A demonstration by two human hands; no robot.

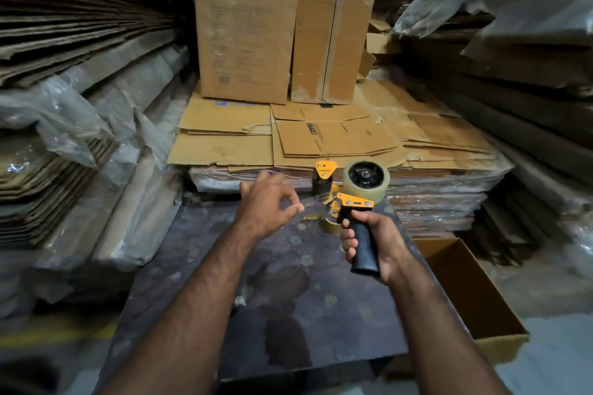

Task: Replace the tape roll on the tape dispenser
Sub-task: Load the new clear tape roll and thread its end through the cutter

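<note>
R hand (pixel 369 244) grip clamped on ribbed black handle (pixel 364 250); L hand (pixel 269 202) pinches clear film (pixel 316 202).

A dark, stained counter (pixel 288 314) stood amid stacked flattened cardboard (pixel 337 135). Behind it rose a tall printed carton (pixel 244 32) with a narrower box (pixel 330 42) just beside it. An open empty box (pixel 471 292) sat at the counter's right edge.

Left hand (pixel 268 199) raised, fingertips pinched, right hand (pixel 369 242) fisted, both forearms extended
</note>
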